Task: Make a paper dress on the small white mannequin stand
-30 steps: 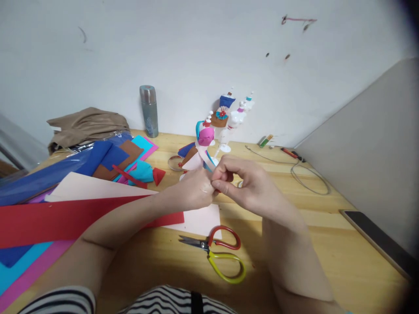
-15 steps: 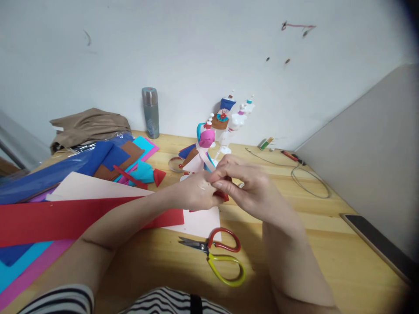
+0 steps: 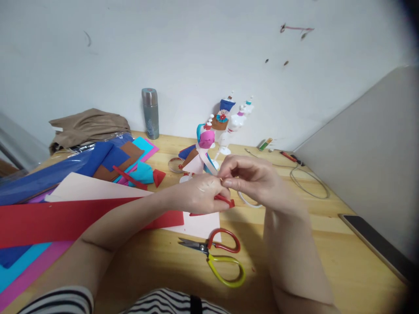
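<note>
Hands meet low over the wooden table (image 3: 327,244). My left hand (image 3: 199,196) is clenched on a small red foam piece (image 3: 225,202), and my right hand (image 3: 255,179) is pinched shut against it, its catch hidden. I judge that close fingertips keep the piece steady. Beyond them, a clear dish (image 3: 175,163) holds red scraps, and a flask (image 3: 150,112) stands capped.

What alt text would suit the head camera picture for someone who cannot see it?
The left hand grips a small red piece over a wooden table while the right hand pinches just above it. Scissors lie nearer the person; coloured sheets spread at left.
</note>
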{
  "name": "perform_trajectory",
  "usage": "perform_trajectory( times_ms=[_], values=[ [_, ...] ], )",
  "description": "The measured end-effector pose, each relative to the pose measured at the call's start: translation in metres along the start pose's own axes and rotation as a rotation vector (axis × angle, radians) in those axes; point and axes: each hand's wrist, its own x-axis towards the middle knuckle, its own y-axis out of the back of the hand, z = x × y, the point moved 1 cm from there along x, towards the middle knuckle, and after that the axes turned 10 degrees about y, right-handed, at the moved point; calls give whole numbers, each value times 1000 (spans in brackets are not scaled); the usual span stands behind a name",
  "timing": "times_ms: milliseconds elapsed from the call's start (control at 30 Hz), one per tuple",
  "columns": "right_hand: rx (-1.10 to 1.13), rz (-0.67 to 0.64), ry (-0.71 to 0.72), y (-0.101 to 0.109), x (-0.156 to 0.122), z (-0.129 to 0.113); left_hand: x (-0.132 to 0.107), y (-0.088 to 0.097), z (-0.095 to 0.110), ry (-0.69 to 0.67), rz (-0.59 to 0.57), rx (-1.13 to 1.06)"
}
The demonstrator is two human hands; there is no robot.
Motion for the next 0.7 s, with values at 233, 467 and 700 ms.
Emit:
perform_trajectory(
  times_ms=[233,467,700],
  values=[
    [-25,-226,63,27,-8,-5,-13,13,15,-96,-85,153],
    [204,48,-103,12,-3,-1,-19,45,23,-4,201,44],
    [435,283,-133,8,2,8,-19,44,16,122,316,-306]
  ],
)
